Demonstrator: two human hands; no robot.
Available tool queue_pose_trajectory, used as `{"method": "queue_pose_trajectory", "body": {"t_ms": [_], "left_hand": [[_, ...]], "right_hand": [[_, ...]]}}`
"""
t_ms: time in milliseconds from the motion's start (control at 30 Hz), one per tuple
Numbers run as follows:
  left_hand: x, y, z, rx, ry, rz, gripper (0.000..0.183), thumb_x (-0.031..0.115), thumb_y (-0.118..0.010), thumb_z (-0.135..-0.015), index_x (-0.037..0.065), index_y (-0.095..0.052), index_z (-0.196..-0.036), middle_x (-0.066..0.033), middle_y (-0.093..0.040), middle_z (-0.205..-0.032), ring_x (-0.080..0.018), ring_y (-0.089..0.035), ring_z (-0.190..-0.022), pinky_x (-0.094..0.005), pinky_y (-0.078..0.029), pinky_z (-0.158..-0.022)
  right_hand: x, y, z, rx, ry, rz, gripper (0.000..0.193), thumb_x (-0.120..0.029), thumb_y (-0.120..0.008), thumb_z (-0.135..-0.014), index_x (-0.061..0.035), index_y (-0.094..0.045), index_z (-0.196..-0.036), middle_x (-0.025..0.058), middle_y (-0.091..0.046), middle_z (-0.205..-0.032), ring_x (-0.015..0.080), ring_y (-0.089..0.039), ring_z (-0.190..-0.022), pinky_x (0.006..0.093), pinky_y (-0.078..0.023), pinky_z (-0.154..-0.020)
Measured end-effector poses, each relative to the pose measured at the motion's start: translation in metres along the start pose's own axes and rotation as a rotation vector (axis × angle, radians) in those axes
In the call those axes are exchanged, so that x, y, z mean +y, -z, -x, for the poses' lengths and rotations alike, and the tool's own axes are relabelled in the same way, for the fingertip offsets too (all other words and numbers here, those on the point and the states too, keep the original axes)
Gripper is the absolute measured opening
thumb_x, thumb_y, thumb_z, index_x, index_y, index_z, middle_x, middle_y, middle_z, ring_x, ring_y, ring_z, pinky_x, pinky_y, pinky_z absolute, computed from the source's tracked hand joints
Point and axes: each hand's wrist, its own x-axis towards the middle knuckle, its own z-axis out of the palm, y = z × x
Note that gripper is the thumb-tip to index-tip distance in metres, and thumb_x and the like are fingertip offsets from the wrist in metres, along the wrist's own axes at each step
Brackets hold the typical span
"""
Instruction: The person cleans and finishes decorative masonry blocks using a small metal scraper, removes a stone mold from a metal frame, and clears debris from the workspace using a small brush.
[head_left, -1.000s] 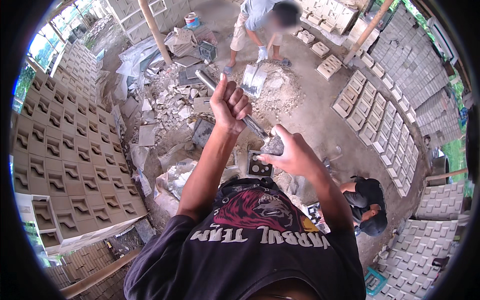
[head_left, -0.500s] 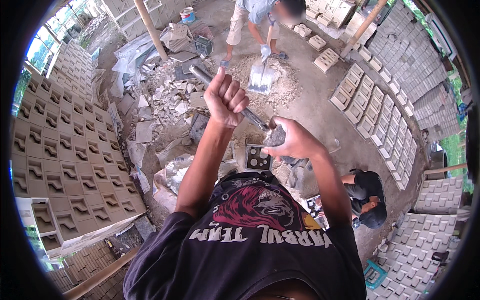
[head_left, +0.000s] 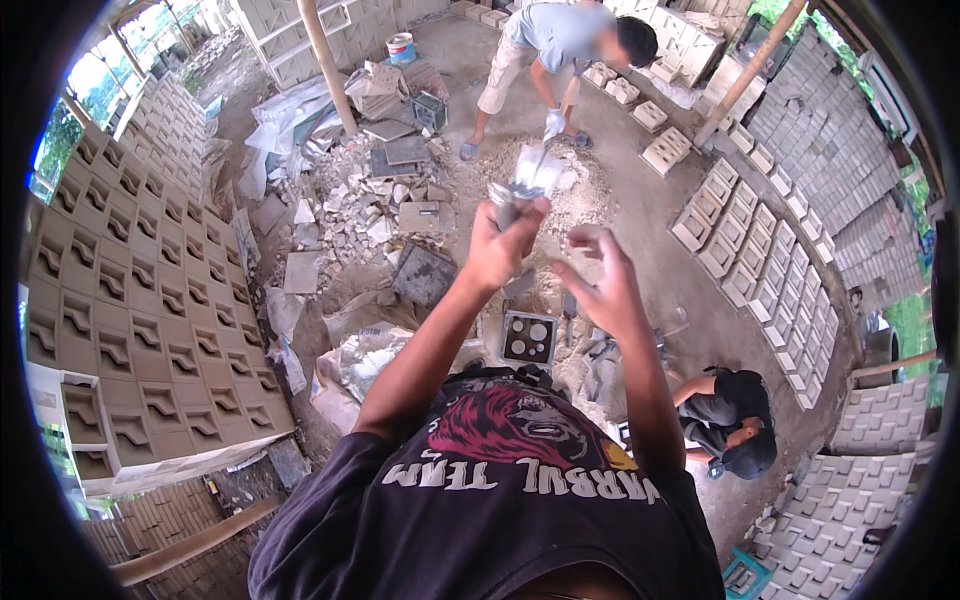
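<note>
Raised in front of my chest, my left hand is closed around a grey metal rod. The rod now points away from me, so only a short end shows past the fist. Just to its right, my right hand has its fingers apart and curved, slightly blurred, and I see nothing in it. The two hands do not touch. Below them on the ground lies a dark square mould with round pale shapes inside.
Ahead, a co-worker bends over a pile of pale rubble with a shovel. Broken stone pieces lie to the left. Another person crouches at right. Stacked vent blocks wall the left; rows of blocks dry at right.
My hands have moved apart. The rod has swung from slanting toward my right hand to pointing away. The grey stone in my right hand is no longer seen there, and those fingers have spread.
</note>
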Motion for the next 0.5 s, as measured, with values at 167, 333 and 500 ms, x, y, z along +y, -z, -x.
{"method": "queue_pose_trajectory", "body": {"t_ms": [167, 333, 500], "left_hand": [[0.008, 0.001, 0.013, -0.111, -0.064, -0.348, 0.039, 0.015, -0.06, -0.09, 0.004, -0.048, -0.055, 0.0052, -0.039, -0.048, -0.0043, -0.031, -0.049, -0.0292, -0.025, -0.043], [0.005, 0.006, 0.014, -0.178, -0.213, -0.467, 0.031, 0.013, -0.063, -0.084, 0.0, -0.05, -0.058, -0.0064, -0.041, -0.047, -0.0086, -0.037, -0.046, -0.032, -0.032, -0.044], [0.01, 0.006, 0.015, -0.217, -0.225, -0.547, 0.016, 0.011, -0.06, -0.073, -0.001, -0.055, -0.063, -0.016, -0.051, -0.052, -0.0229, -0.048, -0.045, -0.0363, -0.042, -0.05]], "right_hand": [[-0.037, 0.01, -0.012, 0.234, 0.172, -0.088, 0.017, -0.01, -0.067, -0.086, 0.0006, -0.06, -0.098, 0.0122, -0.065, -0.092, 0.0202, -0.063, -0.084, 0.0313, -0.049, -0.077], [-0.075, 0.008, -0.021, 0.235, 0.347, -0.056, 0.014, -0.004, -0.065, -0.085, 0.0014, -0.065, -0.097, 0.0114, -0.064, -0.088, 0.0211, -0.063, -0.079, 0.0298, -0.049, -0.07], [-0.081, 0.013, -0.021, 0.11, 0.352, -0.024, 0.016, -0.004, -0.065, -0.085, 0.0019, -0.065, -0.1, 0.0112, -0.064, -0.087, 0.0198, -0.061, -0.074, 0.0288, -0.048, -0.067]]}}
